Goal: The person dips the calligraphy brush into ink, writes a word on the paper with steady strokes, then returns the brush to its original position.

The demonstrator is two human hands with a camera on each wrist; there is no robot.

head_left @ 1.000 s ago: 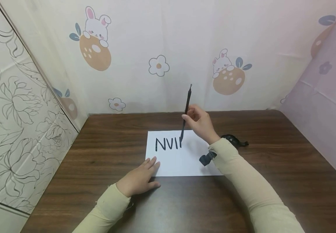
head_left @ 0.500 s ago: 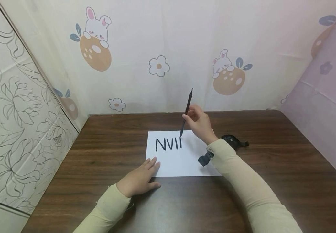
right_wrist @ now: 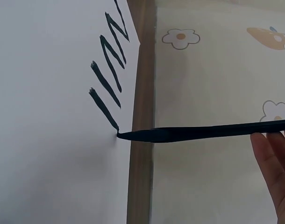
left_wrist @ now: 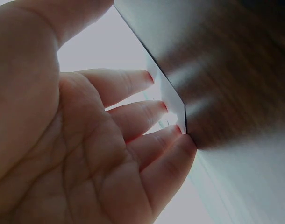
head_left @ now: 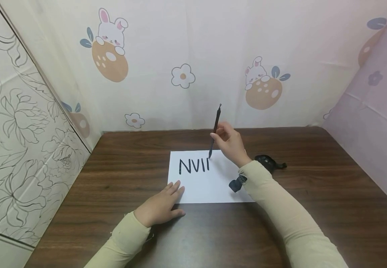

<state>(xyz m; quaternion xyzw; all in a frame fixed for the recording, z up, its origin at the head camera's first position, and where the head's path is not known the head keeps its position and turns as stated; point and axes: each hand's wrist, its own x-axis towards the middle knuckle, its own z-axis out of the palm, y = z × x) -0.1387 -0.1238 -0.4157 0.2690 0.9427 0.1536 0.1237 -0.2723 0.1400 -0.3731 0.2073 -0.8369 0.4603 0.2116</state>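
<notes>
My right hand (head_left: 230, 143) pinches a dark writing brush (head_left: 215, 124) partway up its handle, the brush nearly upright. Its tip meets the white paper (head_left: 213, 190) at the top of the last black stroke; in the right wrist view the brush tip (right_wrist: 126, 136) touches the paper at that stroke's end. Black lettering (head_left: 194, 166) on the sheet reads like "NVI" followed by another upright stroke. My left hand (head_left: 161, 204) rests with fingers spread on the paper's lower left corner. In the left wrist view its straight fingers (left_wrist: 138, 114) press near the sheet's edge.
A black, round, dish-like object with a short handle (head_left: 267, 162) sits on the brown wooden table (head_left: 113, 178), right of the paper and partly behind my right forearm. A curtain with rabbit prints (head_left: 206, 44) hangs behind the table, and a flower-patterned panel (head_left: 22, 123) stands at the left.
The brush tip has moved from low on the last stroke up to its top, then slightly right, leaving a small mark there. My left hand stays in place.
</notes>
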